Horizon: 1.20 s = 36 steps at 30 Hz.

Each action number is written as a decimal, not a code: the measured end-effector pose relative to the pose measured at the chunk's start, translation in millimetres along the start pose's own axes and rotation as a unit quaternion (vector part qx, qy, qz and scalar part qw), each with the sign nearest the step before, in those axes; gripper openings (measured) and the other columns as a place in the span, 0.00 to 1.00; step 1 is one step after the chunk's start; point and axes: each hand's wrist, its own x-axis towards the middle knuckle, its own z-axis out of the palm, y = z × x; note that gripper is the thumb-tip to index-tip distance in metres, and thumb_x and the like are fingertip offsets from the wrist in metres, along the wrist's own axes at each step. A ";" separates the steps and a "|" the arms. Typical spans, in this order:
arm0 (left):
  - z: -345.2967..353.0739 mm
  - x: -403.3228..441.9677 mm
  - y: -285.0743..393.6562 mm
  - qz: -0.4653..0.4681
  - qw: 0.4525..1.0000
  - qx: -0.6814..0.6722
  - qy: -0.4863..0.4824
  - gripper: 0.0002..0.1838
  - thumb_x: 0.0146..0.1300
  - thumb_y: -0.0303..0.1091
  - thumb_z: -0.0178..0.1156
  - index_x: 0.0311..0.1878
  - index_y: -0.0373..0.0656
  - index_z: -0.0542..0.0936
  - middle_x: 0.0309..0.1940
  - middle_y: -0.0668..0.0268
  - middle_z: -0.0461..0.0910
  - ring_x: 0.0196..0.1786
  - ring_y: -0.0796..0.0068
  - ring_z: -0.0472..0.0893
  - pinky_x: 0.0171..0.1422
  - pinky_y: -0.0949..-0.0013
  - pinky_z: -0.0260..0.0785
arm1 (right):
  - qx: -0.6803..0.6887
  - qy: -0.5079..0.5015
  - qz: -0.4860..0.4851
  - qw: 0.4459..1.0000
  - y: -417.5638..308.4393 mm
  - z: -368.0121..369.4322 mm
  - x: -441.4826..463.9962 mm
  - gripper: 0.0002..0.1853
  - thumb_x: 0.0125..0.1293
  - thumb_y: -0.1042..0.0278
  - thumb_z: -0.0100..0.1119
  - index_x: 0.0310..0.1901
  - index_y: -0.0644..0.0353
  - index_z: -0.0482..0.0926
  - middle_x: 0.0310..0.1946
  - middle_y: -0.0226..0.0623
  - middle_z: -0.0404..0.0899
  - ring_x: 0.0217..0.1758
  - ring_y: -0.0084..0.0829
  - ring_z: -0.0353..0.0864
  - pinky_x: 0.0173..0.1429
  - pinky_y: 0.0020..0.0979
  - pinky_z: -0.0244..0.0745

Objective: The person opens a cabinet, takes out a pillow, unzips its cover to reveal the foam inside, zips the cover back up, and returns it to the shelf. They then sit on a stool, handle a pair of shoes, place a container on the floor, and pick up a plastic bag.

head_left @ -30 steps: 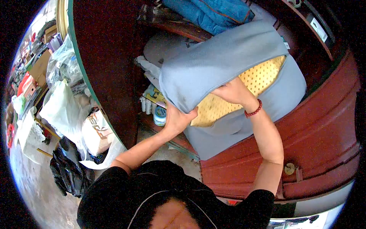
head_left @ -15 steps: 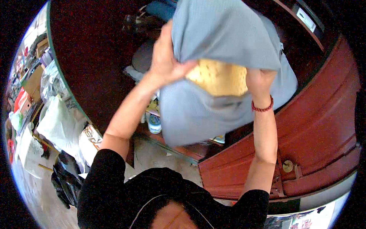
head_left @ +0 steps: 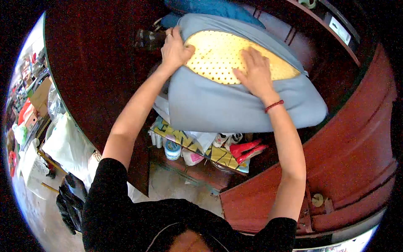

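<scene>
A yellow foam pillow (head_left: 212, 56) full of small holes shows through the wide opening of its grey-blue pillowcase (head_left: 235, 105). The pillow lies inside the dark wooden cabinet, with cloth around it on all sides. At its left end, my left hand (head_left: 173, 49) grips the edge, thumb over the foam and fingers on the cloth. My right hand (head_left: 257, 72) rests on the bare foam right of the middle, fingers outstretched and slightly blurred. A dark red bead bracelet (head_left: 274, 106) is on the right wrist.
Below the pillow, a lower shelf holds a blue-and-white tub (head_left: 172, 149), shoes (head_left: 226, 138) and a red item (head_left: 245, 150). A reddish wooden door (head_left: 336, 147) stands at the right. White plastic bags (head_left: 65, 136) and boxes crowd the left. Blue fabric (head_left: 218, 9) lies behind the pillow.
The pillow has come down from a raised, folded position and lies flatter. Its case opening spreads wider, baring more foam. My right hand has gone from gripping the cloth to lying on the foam.
</scene>
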 end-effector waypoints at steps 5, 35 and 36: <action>-10.2 0.7 12.1 0.094 0.985 0.092 0.109 0.31 0.40 0.38 0.57 0.53 0.41 0.67 0.46 0.55 0.67 0.50 0.53 0.67 0.52 0.53 0.61 | 0.090 0.070 -0.121 0.986 -43.7 28.6 43.6 0.32 0.50 0.53 0.58 0.54 0.65 0.66 0.52 0.52 0.65 0.58 0.47 0.61 0.59 0.43 0.55; -59.0 7.0 38.3 0.264 0.937 -0.090 0.212 0.12 0.48 0.21 0.56 0.39 0.38 0.72 0.30 0.57 0.74 0.30 0.57 0.77 0.27 0.63 0.70 | 0.135 -0.048 -0.225 0.964 -120.3 51.9 78.0 0.31 0.46 0.57 0.58 0.53 0.62 0.65 0.51 0.51 0.67 0.57 0.48 0.62 0.62 0.51 0.49; -66.3 8.6 47.9 0.274 0.928 -0.110 0.227 0.12 0.48 0.21 0.55 0.39 0.38 0.72 0.30 0.57 0.74 0.29 0.57 0.77 0.26 0.65 0.70 | 0.139 -0.082 -0.246 0.956 -117.9 55.0 78.7 0.29 0.49 0.58 0.56 0.53 0.61 0.65 0.52 0.52 0.65 0.56 0.49 0.62 0.59 0.55 0.52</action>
